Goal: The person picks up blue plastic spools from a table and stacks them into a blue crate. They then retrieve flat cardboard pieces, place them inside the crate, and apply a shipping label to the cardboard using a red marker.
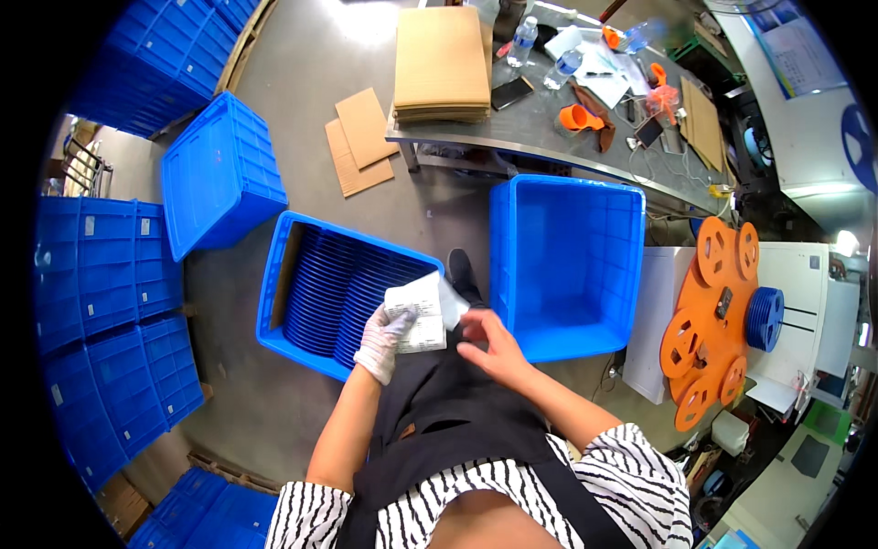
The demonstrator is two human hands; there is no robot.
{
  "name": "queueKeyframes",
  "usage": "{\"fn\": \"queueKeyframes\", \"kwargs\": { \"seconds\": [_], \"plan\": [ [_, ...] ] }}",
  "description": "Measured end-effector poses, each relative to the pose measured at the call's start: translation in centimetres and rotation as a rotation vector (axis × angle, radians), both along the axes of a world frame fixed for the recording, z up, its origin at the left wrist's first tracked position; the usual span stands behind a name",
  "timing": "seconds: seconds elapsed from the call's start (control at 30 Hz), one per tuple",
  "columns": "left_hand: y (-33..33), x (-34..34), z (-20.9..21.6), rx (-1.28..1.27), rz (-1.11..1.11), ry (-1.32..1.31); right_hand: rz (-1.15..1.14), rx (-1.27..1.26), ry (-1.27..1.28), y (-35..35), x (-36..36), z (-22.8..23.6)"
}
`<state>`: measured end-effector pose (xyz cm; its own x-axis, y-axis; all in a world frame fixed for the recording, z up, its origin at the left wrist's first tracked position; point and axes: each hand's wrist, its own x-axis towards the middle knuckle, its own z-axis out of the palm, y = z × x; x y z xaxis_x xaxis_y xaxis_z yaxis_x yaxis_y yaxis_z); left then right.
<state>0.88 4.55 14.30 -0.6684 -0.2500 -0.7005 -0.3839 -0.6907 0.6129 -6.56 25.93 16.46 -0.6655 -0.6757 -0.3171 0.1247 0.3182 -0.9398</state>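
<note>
My left hand (380, 346), in a pale thin glove, grips a white printed label sheet (416, 313), its thumb lying on top. A translucent slip (451, 302) sticks out at the sheet's right edge. My right hand (494, 346) is bare, its fingertips close to that slip and its thumb apart from the fingers; whether they touch the slip is hard to tell. Beneath and left of the sheet stands a blue crate (274, 320) packed with rows of thin blue discs (320, 291) on edge. To the right is another blue crate (572, 265) with a bare inside.
A metal table (540, 105) ahead carries stacked cardboard (442, 59), bottles, papers and orange parts. Cardboard sheets (361, 137) lie on the floor. Blue crates (119, 302) are stacked at left, with a lidded one (219, 174) nearby. Orange reels (718, 320) and blue discs (765, 318) stand right.
</note>
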Motion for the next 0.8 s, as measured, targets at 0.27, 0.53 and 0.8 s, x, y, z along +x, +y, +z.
{"fn": "queueKeyframes", "kwargs": {
  "seconds": [0.27,0.53,0.8],
  "plan": [
    [3.7,8.2,3.6,0.032,-0.046,0.278,0.807,0.377,0.175,9.4,11.0,9.0],
    [5.0,12.1,8.8,0.038,-0.056,0.369,0.559,0.164,0.211,11.2,14.3,14.4],
    [9.1,17.1,10.1,0.046,0.058,0.468,0.653,0.16,0.171,16.7,15.7,14.0]
  ]
}}
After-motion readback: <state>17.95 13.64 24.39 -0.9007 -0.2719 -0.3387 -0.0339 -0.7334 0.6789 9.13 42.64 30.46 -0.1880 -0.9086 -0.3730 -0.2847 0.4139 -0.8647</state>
